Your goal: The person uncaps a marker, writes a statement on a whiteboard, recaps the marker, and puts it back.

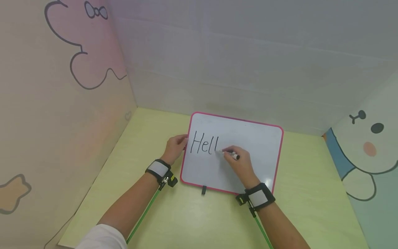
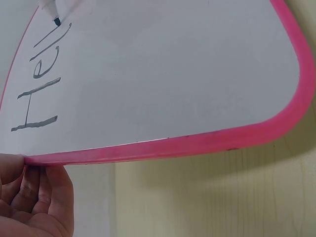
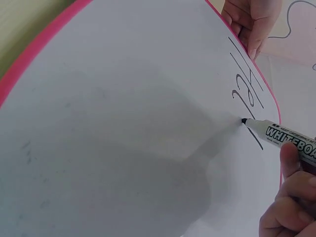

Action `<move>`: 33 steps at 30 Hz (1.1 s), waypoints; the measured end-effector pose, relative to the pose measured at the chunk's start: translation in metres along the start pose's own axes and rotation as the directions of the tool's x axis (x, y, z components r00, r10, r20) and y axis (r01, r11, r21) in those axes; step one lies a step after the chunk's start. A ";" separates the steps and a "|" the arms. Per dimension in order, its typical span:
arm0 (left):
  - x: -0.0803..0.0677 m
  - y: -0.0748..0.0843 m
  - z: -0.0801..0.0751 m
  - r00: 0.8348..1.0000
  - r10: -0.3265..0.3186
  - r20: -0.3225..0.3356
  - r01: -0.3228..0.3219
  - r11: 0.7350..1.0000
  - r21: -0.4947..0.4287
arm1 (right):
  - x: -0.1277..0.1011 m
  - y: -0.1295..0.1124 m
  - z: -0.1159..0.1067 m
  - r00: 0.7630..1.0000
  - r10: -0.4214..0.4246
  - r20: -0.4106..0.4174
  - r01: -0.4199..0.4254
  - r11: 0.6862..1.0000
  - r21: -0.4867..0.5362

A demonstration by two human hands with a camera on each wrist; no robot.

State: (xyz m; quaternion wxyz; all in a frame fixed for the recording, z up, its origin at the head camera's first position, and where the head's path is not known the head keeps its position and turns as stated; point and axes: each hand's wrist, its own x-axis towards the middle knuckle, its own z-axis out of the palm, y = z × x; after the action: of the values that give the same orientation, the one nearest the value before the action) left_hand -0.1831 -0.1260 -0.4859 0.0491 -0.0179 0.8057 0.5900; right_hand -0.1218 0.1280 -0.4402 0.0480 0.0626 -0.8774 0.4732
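Pinching a whiteboard marker [image 1: 231,154], right hand [image 1: 240,164] writes "Hell"; left hand [image 1: 174,147] holds pink-rimmed board [image 1: 248,138].

A whiteboard [image 2: 163,74] with a pink rim fills most of the view, lying on the yellow bench [image 2: 217,197]. The left hand [image 2: 34,202] touches its near edge with curled fingers. Black letters "Hel" run up the left side, and a marker tip [image 2: 56,20] touches the board beyond them.
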 end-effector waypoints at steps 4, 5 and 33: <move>-0.001 0.001 0.000 1.000 -0.009 -0.002 0.009 1.000 0.003 | -0.001 0.001 0.001 1.000 0.018 0.009 -0.018 1.000 -0.004; -0.001 0.001 0.000 1.000 -0.012 -0.004 0.012 1.000 0.004 | -0.002 0.001 0.002 1.000 0.018 0.009 -0.018 1.000 -0.004; -0.003 0.006 -0.002 1.000 -0.017 0.005 0.017 1.000 -0.008 | -0.005 0.004 0.003 0.999 0.047 0.022 -0.047 0.999 0.018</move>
State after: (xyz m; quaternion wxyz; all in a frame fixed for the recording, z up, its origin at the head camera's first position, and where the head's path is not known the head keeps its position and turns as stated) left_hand -0.1807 -0.1258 -0.4797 0.0560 -0.0236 0.8030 0.5928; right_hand -0.1177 0.1278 -0.4461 0.0266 0.0475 -0.8748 0.4815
